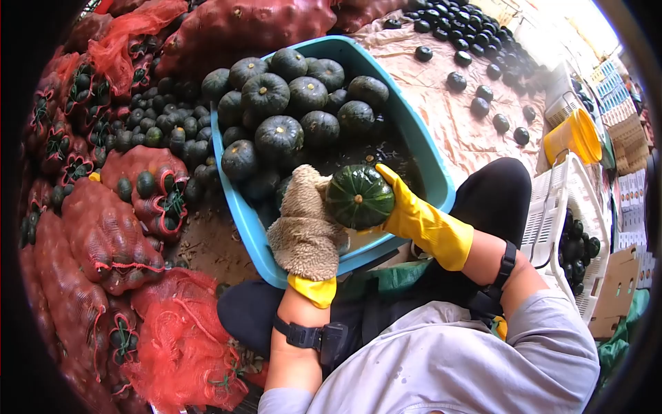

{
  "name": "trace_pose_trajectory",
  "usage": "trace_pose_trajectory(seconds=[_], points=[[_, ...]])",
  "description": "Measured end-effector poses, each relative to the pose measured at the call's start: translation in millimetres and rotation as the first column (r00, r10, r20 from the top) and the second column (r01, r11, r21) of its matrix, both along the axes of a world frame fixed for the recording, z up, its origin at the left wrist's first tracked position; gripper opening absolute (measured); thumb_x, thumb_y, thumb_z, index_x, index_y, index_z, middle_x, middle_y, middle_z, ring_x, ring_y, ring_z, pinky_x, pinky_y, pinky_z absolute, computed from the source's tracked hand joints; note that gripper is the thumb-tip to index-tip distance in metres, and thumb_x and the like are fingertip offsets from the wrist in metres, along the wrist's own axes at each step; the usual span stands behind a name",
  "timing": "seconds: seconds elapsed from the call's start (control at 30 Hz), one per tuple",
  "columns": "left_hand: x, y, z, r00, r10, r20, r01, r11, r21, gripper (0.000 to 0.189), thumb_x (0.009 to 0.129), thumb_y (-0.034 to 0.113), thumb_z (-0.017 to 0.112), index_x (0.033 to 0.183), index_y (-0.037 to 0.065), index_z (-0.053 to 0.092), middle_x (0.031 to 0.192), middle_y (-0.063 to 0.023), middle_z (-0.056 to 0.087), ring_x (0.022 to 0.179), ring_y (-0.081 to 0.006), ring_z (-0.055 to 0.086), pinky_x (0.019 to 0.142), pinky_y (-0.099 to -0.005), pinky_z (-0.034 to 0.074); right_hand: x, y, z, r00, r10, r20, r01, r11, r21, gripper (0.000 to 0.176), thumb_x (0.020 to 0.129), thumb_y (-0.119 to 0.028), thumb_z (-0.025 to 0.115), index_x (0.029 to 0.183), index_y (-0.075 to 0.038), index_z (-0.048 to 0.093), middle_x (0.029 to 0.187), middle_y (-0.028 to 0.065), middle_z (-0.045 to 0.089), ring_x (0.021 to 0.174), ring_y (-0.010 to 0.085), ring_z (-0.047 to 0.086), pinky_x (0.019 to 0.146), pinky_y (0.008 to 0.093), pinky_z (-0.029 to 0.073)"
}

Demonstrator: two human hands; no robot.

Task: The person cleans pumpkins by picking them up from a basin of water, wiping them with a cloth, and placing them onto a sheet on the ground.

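Note:
My right hand [414, 214], in a yellow rubber glove, grips the right side of a wet, round, green-striped squash [358, 196]. A shaggy beige washing mitt [301, 228] covers my left hand [303, 238], with a yellow glove cuff showing at the wrist. The mitt touches the squash's left side; the fingers inside it are hidden. Below the squash is the near end of a blue plastic tub [241, 219]. Dark water [376, 148] shows inside, and several dark green squashes [278, 136] are heaped toward the tub's far left end.
Red mesh sacks [103, 238] of squashes crowd the left, beside loose squashes [155, 121] on the floor. More squashes [456, 81] lie on a brown sheet [420, 103] beyond the tub. At right stand a yellow bucket [569, 138] and a white crate [548, 214].

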State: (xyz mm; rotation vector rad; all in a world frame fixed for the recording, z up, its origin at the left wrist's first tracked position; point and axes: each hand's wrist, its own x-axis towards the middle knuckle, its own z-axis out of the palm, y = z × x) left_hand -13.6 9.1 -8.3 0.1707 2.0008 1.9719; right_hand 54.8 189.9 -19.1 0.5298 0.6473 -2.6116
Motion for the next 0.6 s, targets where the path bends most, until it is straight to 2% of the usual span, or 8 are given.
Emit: trace_pose_trajectory(seconds=[0.1,0.17,0.23,0.3,0.33,0.43,0.53,0.6], points=[[-1.5,-1.3,6.5,0.909,0.071,0.41,-0.171,0.962,0.213,0.022,0.095,0.025,0.067,0.112,0.011,0.063,0.097,-0.003,0.073,0.086,-0.019,0.069,0.076,-0.0351,0.053,3.1,24.0,-6.1,0.999,0.012,-0.033,-0.014,0.998,-0.056,0.086,0.102,-0.076,0.044,0.16,-0.013,0.052,0.159,0.023,0.055,0.135,0.0519,0.061,0.097,0.0642,0.06],[-2.3,-2.3,12.9,0.832,0.098,0.546,-0.275,0.927,0.253,0.02,0.097,0.026,0.065,0.109,0.011,0.064,0.094,-0.0018,0.073,0.083,-0.0174,0.068,0.074,-0.0342,0.052,2.8,46.6,-22.0,0.972,0.042,-0.229,-0.079,0.985,-0.156,0.087,0.101,-0.077,0.043,0.159,-0.013,0.053,0.156,0.0241,0.057,0.133,0.0536,0.061,0.092,0.0633,0.062],[-1.0,0.7,28.5,0.739,0.121,0.663,-0.398,0.872,0.285,0.043,0.106,0.049,0.05,0.096,0.012,0.069,0.083,-0.0004,0.073,0.069,-0.0153,0.063,0.059,-0.0272,0.046,7.7,62.1,-23.2,0.984,-0.085,-0.157,0.059,0.985,-0.161,0.081,0.104,-0.071,0.047,0.156,-0.01,0.054,0.154,0.0255,0.058,0.129,0.0559,0.063,0.093,0.0631,0.063],[5.4,8.1,40.6,0.736,0.176,0.654,-0.439,0.859,0.263,0.038,0.106,0.045,0.053,0.1,0.012,0.071,0.082,-0.001,0.075,0.061,-0.0133,0.058,0.054,-0.0254,0.042,8.7,56.5,3.3,0.958,-0.285,-0.018,0.284,0.958,-0.051,0.078,0.105,-0.068,0.05,0.155,-0.008,0.055,0.152,0.0261,0.059,0.126,0.0581,0.064,0.094,0.0627,0.063],[5.3,7.8,45.4,0.725,0.159,0.67,-0.431,0.864,0.261,0.038,0.107,0.044,0.052,0.1,0.012,0.071,0.083,-0.0011,0.075,0.06,-0.0124,0.057,0.054,-0.025,0.042,10.9,69.8,-8.6,0.967,-0.246,-0.06,0.235,0.96,-0.152,0.073,0.106,-0.062,0.054,0.152,-0.006,0.057,0.149,0.0257,0.062,0.126,0.0573,0.064,0.095,0.0634,0.063],[3.4,7.9,43.3,0.738,0.155,0.657,-0.434,0.855,0.285,0.036,0.108,0.039,0.052,0.102,0.01,0.072,0.088,-0.0029,0.077,0.059,-0.0098,0.058,0.052,-0.0255,0.043,21.7,75.1,13.1,0.962,-0.271,-0.034,0.272,0.962,-0.001,0.073,0.105,-0.063,0.055,0.15,-0.006,0.058,0.147,0.0254,0.063,0.127,0.053,0.066,0.094,0.0625,0.064],[1.7,8.6,28.5,0.781,0.184,0.597,-0.457,0.82,0.344,0.034,0.108,0.037,0.053,0.104,0.009,0.072,0.092,-0.0043,0.078,0.064,-0.0101,0.061,0.057,-0.0267,0.048,9.3,111.7,-5.6,0.922,-0.358,-0.147,0.368,0.929,0.046,0.071,0.103,-0.063,0.058,0.148,-0.008,0.06,0.142,0.0208,0.068,0.12,0.0463,0.071,0.102,0.0695,0.057],[-5.5,0.7,17.9,0.723,0.126,0.68,-0.5,0.774,0.389,0.035,0.108,0.038,0.055,0.11,0.008,0.072,0.1,-0.006,0.079,0.073,-0.0113,0.066,0.066,-0.0276,0.054,-10.4,158.6,33.3,0.787,-0.256,-0.561,0.493,0.807,0.324,0.066,0.102,-0.057,0.062,0.147,-0.009,0.06,0.137,0.0167,0.07,0.114,0.0382,0.073,0.105,0.0651,0.055]])
